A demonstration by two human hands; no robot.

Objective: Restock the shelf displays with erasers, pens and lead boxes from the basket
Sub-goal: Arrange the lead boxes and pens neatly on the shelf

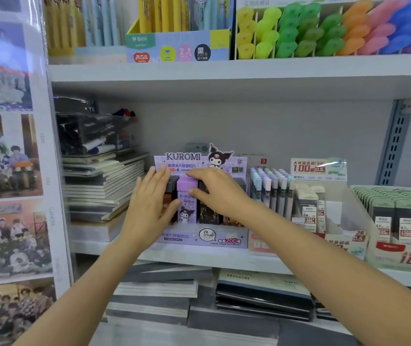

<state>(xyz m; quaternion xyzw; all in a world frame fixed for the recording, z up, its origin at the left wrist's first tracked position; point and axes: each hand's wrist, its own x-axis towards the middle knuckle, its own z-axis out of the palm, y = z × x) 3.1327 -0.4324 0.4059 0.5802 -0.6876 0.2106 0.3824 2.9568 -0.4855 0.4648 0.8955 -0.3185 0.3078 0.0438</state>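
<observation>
A glossy plastic-covered sheet of group photographs (7, 158) hangs at the far left. Beside it, on the white middle shelf (199, 258), lies a leaning stack of thin grey and cream notebooks (104, 186).

Next stands a purple cardboard display carton headed KUROMI (199, 239), holding a row of upright boxes. The left hand (149, 203) lies flat, fingers straight and together, against the left end of that row, probably to hold the boxes back and keep a slot open.

The right hand (214, 193) curls over the top of a slim lilac cardboard lead box (187, 208), pinching it between fingers and thumb. This box stands upright in the carton between dark brown boxes (209, 213), and seems to be going into its slot.

Further right are pastel lead tubes (269, 188), then green-topped packs in an open carton (399, 216).

The basket is out of view. The hands cover the tops of the neighbouring boxes, so it is unclear how full the row is. The small print on the packs is blurred. The arms hide part of the lower shelf.
</observation>
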